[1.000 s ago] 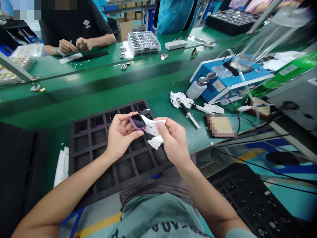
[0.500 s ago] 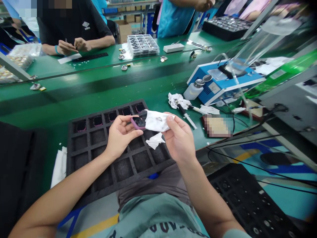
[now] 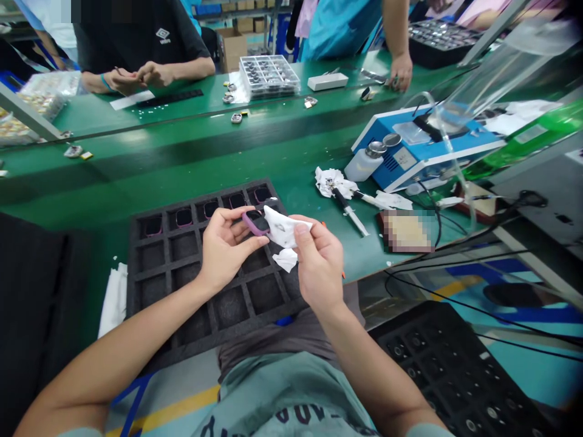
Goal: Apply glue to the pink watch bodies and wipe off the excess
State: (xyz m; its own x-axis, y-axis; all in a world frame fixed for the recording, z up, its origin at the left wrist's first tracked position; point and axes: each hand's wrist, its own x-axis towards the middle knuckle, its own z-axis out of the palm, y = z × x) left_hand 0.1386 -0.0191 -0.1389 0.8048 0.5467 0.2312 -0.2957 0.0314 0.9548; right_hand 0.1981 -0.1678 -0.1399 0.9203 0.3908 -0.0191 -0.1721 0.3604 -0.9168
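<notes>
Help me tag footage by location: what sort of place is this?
Likely an electronics assembly workshop: a green workbench with people across it, a black foam tray of purple-rimmed devices, and a blue machine.

Grey-green T-shirt [image 3: 291, 382], loosely folded; large dark lettering [image 3: 307, 416] across front, partly legible. Short sleeves [image 3: 428, 430], matching colour. Trousers [image 3: 277, 342] dark grey-brown, creased. Left hand [image 3: 224, 247], right hand [image 3: 321, 267], forearms [image 3: 159, 321]: all bare.
</notes>
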